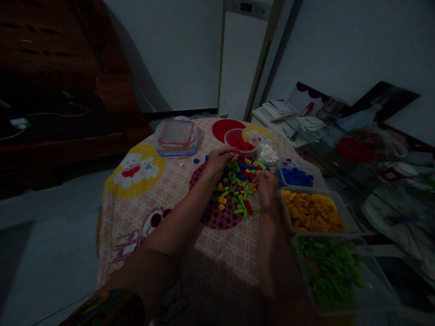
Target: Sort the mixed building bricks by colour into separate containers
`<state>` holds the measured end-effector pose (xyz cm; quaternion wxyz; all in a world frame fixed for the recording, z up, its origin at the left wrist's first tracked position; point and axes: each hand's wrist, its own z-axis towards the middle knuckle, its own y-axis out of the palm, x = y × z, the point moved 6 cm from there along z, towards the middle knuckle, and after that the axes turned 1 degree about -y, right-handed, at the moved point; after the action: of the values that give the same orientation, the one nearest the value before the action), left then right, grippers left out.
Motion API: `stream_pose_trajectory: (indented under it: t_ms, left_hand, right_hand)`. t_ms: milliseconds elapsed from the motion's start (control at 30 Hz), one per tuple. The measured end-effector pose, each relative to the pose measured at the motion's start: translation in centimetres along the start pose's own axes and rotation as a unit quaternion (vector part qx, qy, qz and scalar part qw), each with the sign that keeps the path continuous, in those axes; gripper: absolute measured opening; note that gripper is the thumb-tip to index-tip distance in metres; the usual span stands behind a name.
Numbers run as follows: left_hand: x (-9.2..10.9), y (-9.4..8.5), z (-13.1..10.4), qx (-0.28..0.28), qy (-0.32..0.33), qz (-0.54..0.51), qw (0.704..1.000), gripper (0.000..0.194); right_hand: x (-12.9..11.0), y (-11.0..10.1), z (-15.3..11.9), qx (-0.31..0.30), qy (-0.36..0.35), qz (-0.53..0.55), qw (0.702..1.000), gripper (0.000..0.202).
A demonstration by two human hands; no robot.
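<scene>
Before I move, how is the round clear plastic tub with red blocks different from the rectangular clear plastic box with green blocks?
The tub is round, but the box has corners. The tub has red blocks, and the box has green blocks. The tub sits toward the table's far side, while the box is much closer to you. Both are see-through and open on top.

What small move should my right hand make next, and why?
I'd probably have your right hand move the long red block to the round tub: it lies loose among green blocks, while the tub holds red pieces.
</scene>
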<state>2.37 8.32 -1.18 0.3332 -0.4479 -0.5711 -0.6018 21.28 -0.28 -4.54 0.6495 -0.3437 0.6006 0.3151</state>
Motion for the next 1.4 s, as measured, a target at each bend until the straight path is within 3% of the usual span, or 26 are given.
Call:
stream_pose_trajectory:
  t_ms: [200, 333, 433, 533, 633, 733, 867, 1067, 1133, 1233, 1300, 1400]
  left_hand:
    - [0.5, 1.3, 0.1, -0.057, 0.026, -0.042, 0.997, 0.057]
    - [1.0, 1.8, -0.6, -0.116, 0.052, 0.031, 0.991, 0.048]
    - [0.7, 2.6, -1.5, -0.191, 0.039, 0.142, 0.971, 0.032]
    - [-0.2, 4.0, -3.1, -0.288, 0.025, 0.278, 0.916, 0.018]
    - [-0.8, 5.7, -5.4, -0.377, 0.055, 0.409, 0.829, 0.012]
    - [-1.2, 7.2, -7.5, -0.431, 0.123, 0.507, 0.736, 0.019]
    - [-2.3, 8.0, -8.5, -0.415, 0.157, 0.618, 0.65, 0.022]
    - [-2.6, 8.5, -9.1, -0.394, 0.152, 0.687, 0.592, 0.019]
    - [-2.6, 8.6, -9.2, -0.402, 0.152, 0.684, 0.589, 0.019]
    - [-2.4, 8.5, -9.1, -0.442, 0.15, 0.633, 0.618, 0.017]
    - [-2.0, 7.9, -8.5, -0.463, 0.133, 0.581, 0.657, 0.015]
    - [-1.1, 6.0, -6.9, -0.449, 0.069, 0.493, 0.742, 0.008]
  right_hand:
    - [-0.1, 0.0, 0.0, 0.0, 0.005, -0.008, 1.0, 0.021]
    - [-0.2, 0.0, 0.0, 0.002, 0.007, -0.014, 1.0, 0.022]
    - [-0.1, 0.0, 0.1, 0.0, 0.011, -0.007, 1.0, 0.022]
    - [0.2, -0.2, 0.2, 0.001, 0.018, 0.003, 1.0, 0.02]
    - [0.4, -0.4, 0.4, 0.005, 0.016, 0.016, 1.0, 0.02]
    - [0.5, -0.5, 0.5, -0.001, 0.008, 0.022, 1.0, 0.022]
    - [0.5, -0.4, 0.5, -0.001, 0.004, 0.016, 1.0, 0.022]
    - [0.4, -0.3, 0.5, 0.004, 0.01, 0.021, 1.0, 0.021]
    - [0.3, -0.3, 0.5, 0.002, 0.001, 0.021, 1.0, 0.022]
    - [0.2, -0.3, 0.5, 0.002, 0.003, 0.023, 1.0, 0.021]
    - [0.2, -0.3, 0.4, 0.002, 0.009, 0.024, 1.0, 0.02]
    - [0.1, -0.3, 0.2, -0.001, 0.011, 0.028, 1.0, 0.021]
